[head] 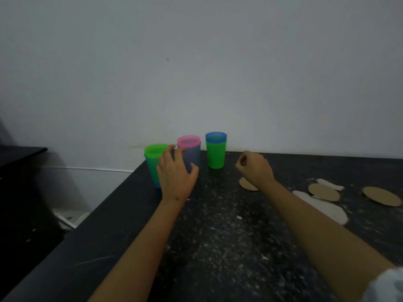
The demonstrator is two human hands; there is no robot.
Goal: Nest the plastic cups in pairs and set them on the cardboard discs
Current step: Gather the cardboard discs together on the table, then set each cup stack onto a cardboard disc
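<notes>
Three nested pairs of plastic cups stand upright at the far left corner of the dark speckled bench (218,236), close to the wall, which suggests the nesting is finished and only the move onto the cardboard remains. The green-in-blue pair (152,164) sits nearest the bench edge at about 10 o'clock from the bench's middle, the pink-in-blue pair (192,149) just beside it at 11 o'clock, and the blue-in-green pair (216,151) a little apart at 12 o'clock. The left hand (174,171) is stretched forward with its forearm low over the bench, fingers spread and slightly curled, thumb out toward the right; it overlaps the gap between the two left pairs and looks shaped to wrap around the pink-in-blue pair, though whether the fingertips already touch the cup wall cannot be told (the picture is soft there). The right hand (255,168) hangs at about 1 o'clock, curled loosely into a fist with nothing visible in it, knuckles up and wrist bent slightly down, covering part of the nearest cardboard disc (245,184). Two more discs, the middle disc (323,191) and the far-right disc (381,196), lie flat at 3 o'clock among pale scraps (325,208), well apart from the cups, so each pair has to travel rightward across the bench.
</notes>
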